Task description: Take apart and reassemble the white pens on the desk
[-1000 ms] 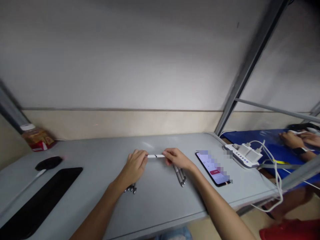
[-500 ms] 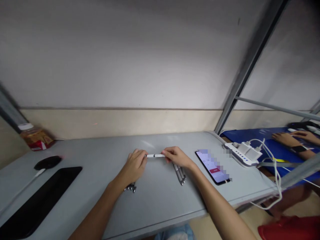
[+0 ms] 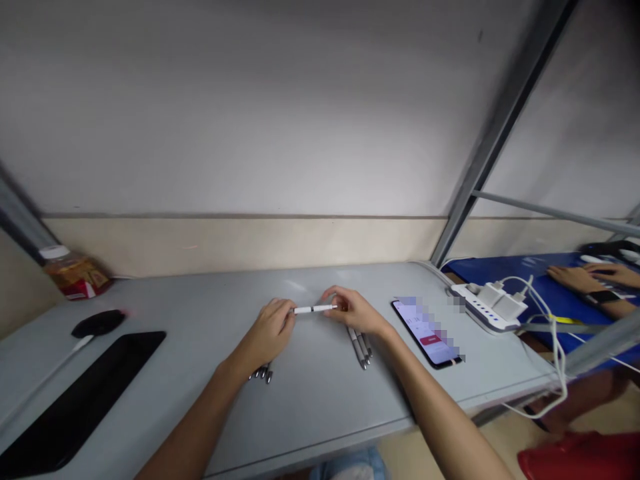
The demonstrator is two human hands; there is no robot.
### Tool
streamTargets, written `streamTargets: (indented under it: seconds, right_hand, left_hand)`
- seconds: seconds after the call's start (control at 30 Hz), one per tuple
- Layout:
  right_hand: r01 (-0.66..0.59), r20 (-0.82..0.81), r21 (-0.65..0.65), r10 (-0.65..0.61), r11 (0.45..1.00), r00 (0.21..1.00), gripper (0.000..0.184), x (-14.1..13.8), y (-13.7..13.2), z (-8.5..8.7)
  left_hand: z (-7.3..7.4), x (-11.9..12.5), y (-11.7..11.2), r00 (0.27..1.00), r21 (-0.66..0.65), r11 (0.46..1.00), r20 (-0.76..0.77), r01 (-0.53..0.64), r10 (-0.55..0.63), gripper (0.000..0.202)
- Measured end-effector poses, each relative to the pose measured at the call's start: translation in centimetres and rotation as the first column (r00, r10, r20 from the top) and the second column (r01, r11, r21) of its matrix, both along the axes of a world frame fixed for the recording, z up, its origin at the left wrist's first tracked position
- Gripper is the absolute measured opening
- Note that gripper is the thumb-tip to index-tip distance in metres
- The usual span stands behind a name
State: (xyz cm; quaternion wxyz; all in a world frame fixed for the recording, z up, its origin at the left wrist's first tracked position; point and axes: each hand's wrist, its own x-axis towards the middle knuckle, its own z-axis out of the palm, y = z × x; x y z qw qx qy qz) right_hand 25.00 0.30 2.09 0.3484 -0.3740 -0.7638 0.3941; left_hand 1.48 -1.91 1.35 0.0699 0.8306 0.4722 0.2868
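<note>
My left hand (image 3: 269, 331) and my right hand (image 3: 356, 312) hold a white pen (image 3: 314, 309) level between them, just above the grey table (image 3: 310, 393). The left fingers pinch its left end; the right fingers grip its right end. Under my right hand lie several grey pens (image 3: 361, 347) on the table. Another bunch of pen parts (image 3: 261, 374) shows below my left wrist, partly hidden by it.
A lit phone (image 3: 427, 331) lies right of my right hand. A white power strip (image 3: 487, 309) with chargers and cables sits at the table's right end. At the left are a black pad (image 3: 70, 404), a black mouse (image 3: 98, 323) and a jar (image 3: 71, 272). Another person's hands (image 3: 593, 275) rest on a blue surface far right.
The pen has lifted slightly and more of its right end shows. My right hand's fingers have shifted along it. My left hand has barely moved.
</note>
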Motion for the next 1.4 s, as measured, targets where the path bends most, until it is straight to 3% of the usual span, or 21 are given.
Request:
streamTargets:
  seconds: [0.03,0.13,0.33,0.4,0.5,0.67,0.77,0.87,1.03,1.1,1.23,1.33,1.4]
  right_hand:
    - [0.001,0.026,-0.009,0.000,1.000,1.000,0.031,0.0,0.0,0.0]
    - [0.014,0.089,-0.047,-0.010,0.999,0.996,0.045,0.0,0.1,-0.1]
    - [0.014,0.001,0.023,-0.014,1.000,1.000,0.036,0.1,0.1,0.1]
    - [0.001,0.051,0.000,-0.001,1.000,0.999,0.031,0.1,0.1,0.0]
    - [0.020,0.112,-0.022,-0.018,1.000,0.994,0.042,0.1,0.1,-0.2]
    - [0.018,0.098,-0.051,-0.013,0.999,0.995,0.042,0.0,-0.1,0.1]
    - [-0.006,0.093,-0.132,0.019,0.991,0.995,0.047,-0.1,-0.3,0.3]
    - [-0.079,-0.046,-0.315,0.068,0.946,0.997,0.047,-0.2,-0.4,0.4]
    - [-0.218,-0.296,-0.612,0.035,0.760,0.954,0.040,-0.5,-0.4,0.4]
    - [-0.196,-0.323,-0.613,-0.016,0.765,0.946,0.039,-0.7,-0.5,0.5]
    - [-0.051,-0.388,-0.475,-0.157,0.879,0.908,0.036,-1.1,-0.4,0.5]
    - [-0.013,-0.554,-0.461,-0.275,0.887,0.786,0.027,-1.1,0.1,0.5]
    - [-0.096,-0.675,-0.516,-0.335,0.851,0.658,0.021,-0.7,0.4,0.7]
  left_hand:
    - [0.0,0.0,0.0,1.000,0.004,1.000,-0.002,0.006,-0.006,0.020]
    - [-0.1,0.2,0.0,1.000,0.018,1.000,-0.008,0.022,-0.022,0.020]
    - [-0.2,0.2,0.0,0.999,-0.017,0.999,-0.005,0.035,-0.035,0.025]
    - [-0.3,0.2,0.0,0.999,-0.019,0.999,-0.011,0.050,-0.050,0.027]
    - [-0.6,0.2,0.0,0.998,-0.019,0.998,-0.029,0.059,-0.059,0.028]
    - [-0.7,0.0,0.3,0.998,-0.020,0.999,-0.047,0.047,-0.048,0.024]
    - [-0.5,0.0,0.5,0.996,0.007,0.998,-0.066,0.060,-0.059,0.023]
    - [-0.1,0.0,0.4,0.992,0.084,0.995,-0.124,0.051,-0.040,0.025]
    - [0.5,0.1,0.0,0.970,0.216,0.976,-0.238,0.009,0.043,0.025]
    - [0.6,0.2,-0.1,0.972,0.221,0.975,-0.231,0.002,0.050,0.025]
    - [0.6,0.5,-0.3,0.993,0.160,0.987,-0.118,-0.005,0.024,0.022]
    - [0.7,0.5,-0.4,0.999,0.097,0.995,-0.051,0.017,-0.012,0.023]
    - [0.6,0.4,-0.3,0.999,0.080,0.996,-0.027,0.028,-0.026,0.022]
